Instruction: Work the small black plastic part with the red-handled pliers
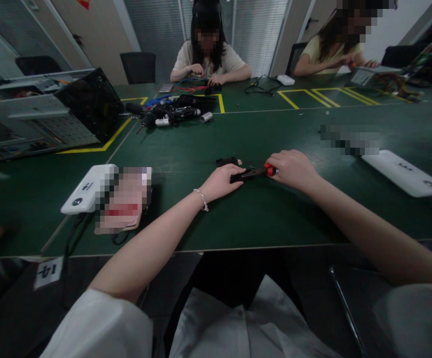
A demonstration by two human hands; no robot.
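Note:
My left hand [221, 181] rests on the green table [260, 219], fingers closed on a small black part [237, 177]. My right hand [293, 169] is closed round the handle of a screwdriver [262, 171] with a red collar, whose dark shaft points left into the black part. Another small black piece [227, 161] lies just beyond my left hand. A thin bracelet [202, 199] is on my left wrist.
A white device [85, 189] lies at left, another white device [405, 173] at right. An open computer case [40, 112] stands at far left. Tools and cables [171, 112] lie mid-table. Two people sit across the table, working with their hands.

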